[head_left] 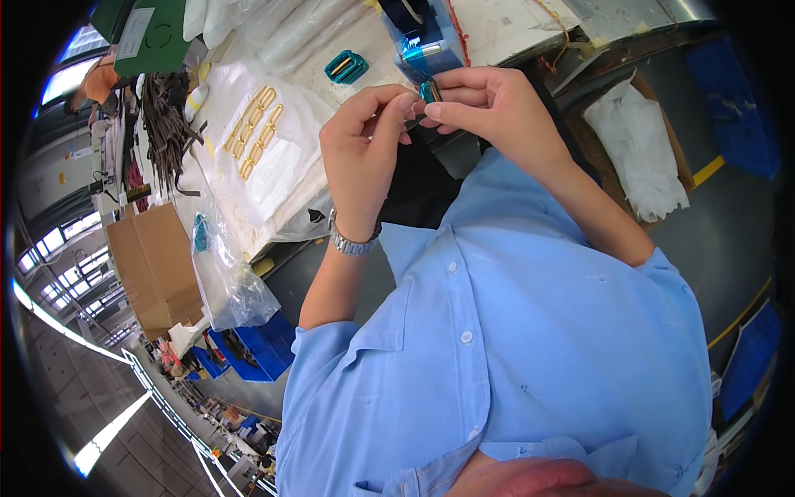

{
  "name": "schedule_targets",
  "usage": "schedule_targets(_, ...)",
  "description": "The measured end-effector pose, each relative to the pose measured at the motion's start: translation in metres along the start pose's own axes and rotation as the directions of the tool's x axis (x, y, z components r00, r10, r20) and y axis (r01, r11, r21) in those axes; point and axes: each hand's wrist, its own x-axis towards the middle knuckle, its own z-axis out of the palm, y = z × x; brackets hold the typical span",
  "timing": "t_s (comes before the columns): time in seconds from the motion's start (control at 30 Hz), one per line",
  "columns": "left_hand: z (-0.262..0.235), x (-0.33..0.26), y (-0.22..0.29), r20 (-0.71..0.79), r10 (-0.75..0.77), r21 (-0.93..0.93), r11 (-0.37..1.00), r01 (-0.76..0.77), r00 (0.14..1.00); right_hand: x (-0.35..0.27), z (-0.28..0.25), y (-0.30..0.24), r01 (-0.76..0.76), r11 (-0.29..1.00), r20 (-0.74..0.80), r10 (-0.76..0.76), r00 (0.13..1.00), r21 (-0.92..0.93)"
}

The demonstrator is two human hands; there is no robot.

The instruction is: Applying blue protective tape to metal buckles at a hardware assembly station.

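Right hand (507,112) pinches the teal piece (428,91), long axis away from chest; left hand (362,149) just beside, grasp unclear

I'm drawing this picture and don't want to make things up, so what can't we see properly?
In the head view:
- Shiny piece: the right hand covers part of it, so its full shape is hidden.
- Left hand: its curled fingers hide whether it pinches anything.
- Blue bin: cut off by the top edge.
- Green box: cut off there too.
- Distant workshop clutter: too small and blurred.
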Motion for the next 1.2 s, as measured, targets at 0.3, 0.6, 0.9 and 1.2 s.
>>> schedule_targets(0.3,0.005,0.002,-0.028,0.067,0.747,0.543,0.528,-0.653,0.661,-0.01,0.003,-0.02,-0.086,0.984,-0.001,0.087,0.996,0.155)
schedule_targets(0.6,0.005,0.015,-0.032,0.129,0.882,0.581,0.303,-0.756,0.453,-0.013,0.006,-0.021,-0.114,0.968,-0.018,0.121,0.993,0.224)
schedule_targets(0.9,0.0,0.022,-0.035,0.211,0.92,0.587,0.15,-0.795,0.33,-0.011,0.002,-0.019,-0.163,0.955,0.054,0.155,0.986,0.249)
schedule_targets(1.2,0.008,0.019,-0.052,0.113,0.903,0.575,0.28,-0.769,0.414,0.003,0.007,0.002,0.076,0.994,-0.029,-0.074,0.997,0.077)
